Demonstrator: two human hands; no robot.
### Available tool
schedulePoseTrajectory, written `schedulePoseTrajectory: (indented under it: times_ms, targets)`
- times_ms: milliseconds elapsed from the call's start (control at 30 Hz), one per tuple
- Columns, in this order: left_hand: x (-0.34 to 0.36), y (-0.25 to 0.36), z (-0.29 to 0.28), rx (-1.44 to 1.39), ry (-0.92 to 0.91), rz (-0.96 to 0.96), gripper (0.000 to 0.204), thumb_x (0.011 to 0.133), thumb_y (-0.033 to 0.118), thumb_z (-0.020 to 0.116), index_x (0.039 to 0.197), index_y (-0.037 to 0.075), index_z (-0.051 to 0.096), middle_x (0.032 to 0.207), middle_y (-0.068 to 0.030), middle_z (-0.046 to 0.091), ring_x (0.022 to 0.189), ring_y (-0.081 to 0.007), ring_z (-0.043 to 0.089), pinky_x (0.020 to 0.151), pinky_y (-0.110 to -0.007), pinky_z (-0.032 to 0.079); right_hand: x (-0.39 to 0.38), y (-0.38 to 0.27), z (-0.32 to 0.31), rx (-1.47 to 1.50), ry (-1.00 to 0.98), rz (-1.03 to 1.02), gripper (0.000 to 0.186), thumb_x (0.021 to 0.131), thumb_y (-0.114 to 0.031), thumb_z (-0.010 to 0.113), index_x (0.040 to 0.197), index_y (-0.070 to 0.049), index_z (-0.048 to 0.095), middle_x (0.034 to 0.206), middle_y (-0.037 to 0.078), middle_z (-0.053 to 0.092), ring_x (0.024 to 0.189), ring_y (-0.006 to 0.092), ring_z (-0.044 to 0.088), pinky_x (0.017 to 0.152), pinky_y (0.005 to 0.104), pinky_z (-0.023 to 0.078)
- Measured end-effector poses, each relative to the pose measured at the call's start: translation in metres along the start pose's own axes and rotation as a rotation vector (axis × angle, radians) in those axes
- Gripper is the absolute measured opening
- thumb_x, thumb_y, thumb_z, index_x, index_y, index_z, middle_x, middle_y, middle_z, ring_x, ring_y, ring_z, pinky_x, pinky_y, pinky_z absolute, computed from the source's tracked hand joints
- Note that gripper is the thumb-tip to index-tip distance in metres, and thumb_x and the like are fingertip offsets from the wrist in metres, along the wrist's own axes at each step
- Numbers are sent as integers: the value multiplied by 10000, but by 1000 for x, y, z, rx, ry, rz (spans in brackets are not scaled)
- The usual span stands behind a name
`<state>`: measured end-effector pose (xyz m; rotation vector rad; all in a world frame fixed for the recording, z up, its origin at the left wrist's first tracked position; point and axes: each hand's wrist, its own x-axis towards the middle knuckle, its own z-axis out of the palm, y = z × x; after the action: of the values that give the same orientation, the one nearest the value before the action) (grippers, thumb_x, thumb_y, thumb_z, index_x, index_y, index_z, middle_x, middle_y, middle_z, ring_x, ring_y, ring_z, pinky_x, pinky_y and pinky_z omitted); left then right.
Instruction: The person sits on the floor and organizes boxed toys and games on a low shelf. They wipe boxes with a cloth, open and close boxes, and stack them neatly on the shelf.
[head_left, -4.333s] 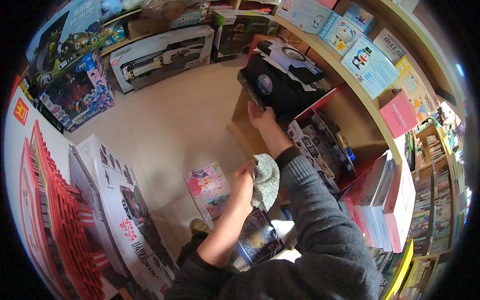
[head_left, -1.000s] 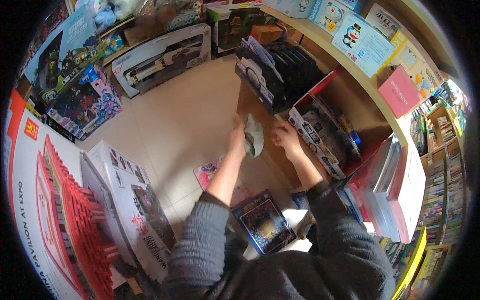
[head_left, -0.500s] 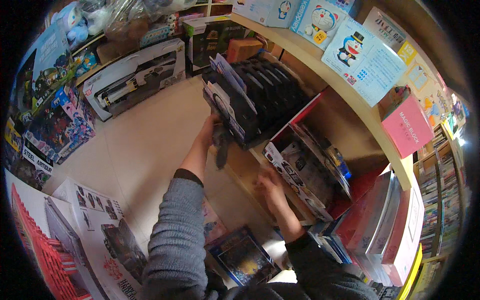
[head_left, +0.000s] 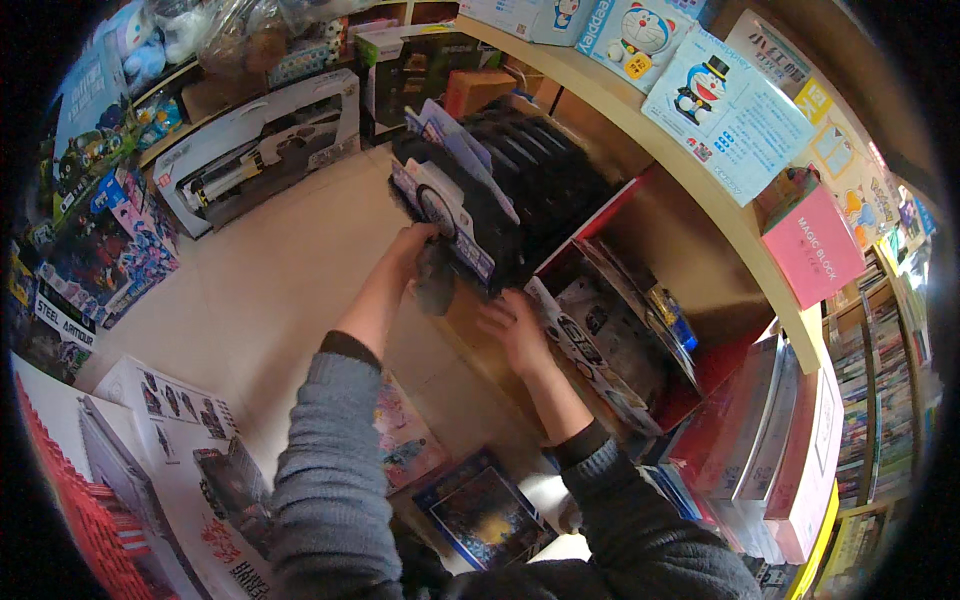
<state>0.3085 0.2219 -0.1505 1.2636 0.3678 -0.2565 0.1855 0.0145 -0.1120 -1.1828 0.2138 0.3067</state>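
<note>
My left hand (head_left: 415, 243) has its fingers closed on a grey cloth (head_left: 434, 285), at the front left edge of a row of black packaged items (head_left: 535, 170) with printed cards. The cloth hangs beneath my fingers, partly in shadow. My right hand (head_left: 507, 318) is open, fingers spread, at the lower front corner of that row; I cannot tell whether the fingertips touch it. Just right of this hand a white-and-black boxed item (head_left: 577, 350) leans in a red-edged compartment (head_left: 710, 290).
A wooden shelf (head_left: 590, 80) curves overhead, carrying blue boxes (head_left: 730, 125) and a pink box (head_left: 815, 245). Large toy boxes stand left (head_left: 120, 250) and far back (head_left: 260, 150). A pink package (head_left: 405, 430) and a dark blue box (head_left: 480, 510) lie low, near my body.
My left hand has moved up and left with the cloth to the black packages. My right hand has risen slightly toward their lower corner. The view has shifted.
</note>
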Motion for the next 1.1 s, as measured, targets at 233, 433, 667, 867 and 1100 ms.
schedulePoseTrajectory:
  times_ms: [233,433,667,867,1100]
  targets:
    - [-88,-28,-51,-320,127,-48,79,710,107,525,761,47,520,744,-85,529,655,-227,516,621,-343,458,-6,8,10,-130,-13,55,616,793,-314,581,1299,-92,309,1257,101,414,1056,225,455,813,354,410]
    - [-180,-90,-92,-542,77,239,252,750,130,545,980,28,546,903,-86,578,838,-210,557,719,-313,467,-41,36,37,-394,-191,1,796,720,-49,562,1351,-44,77,1303,166,334,1149,261,381,904,355,372]
    - [-278,-154,-127,-362,383,117,475,862,336,498,1240,57,427,1173,-57,510,1015,-180,516,864,-316,430,-102,127,37,-176,-302,16,1004,598,36,559,1379,-59,-65,1386,199,155,1265,293,209,1015,303,218]
    - [-257,-207,-120,-307,422,-66,420,793,97,492,1200,1,448,1123,-122,530,981,-223,521,844,-343,426,-106,214,-17,-18,-122,131,959,622,56,511,1384,-69,-58,1364,152,203,1224,275,253,975,301,260]
    - [-177,-227,-53,-16,330,-381,308,697,66,510,994,-3,552,870,-104,575,789,-223,543,649,-351,466,-59,251,-131,178,194,455,485,759,5,509,1224,-46,380,1135,93,492,1047,260,483,856,363,429]
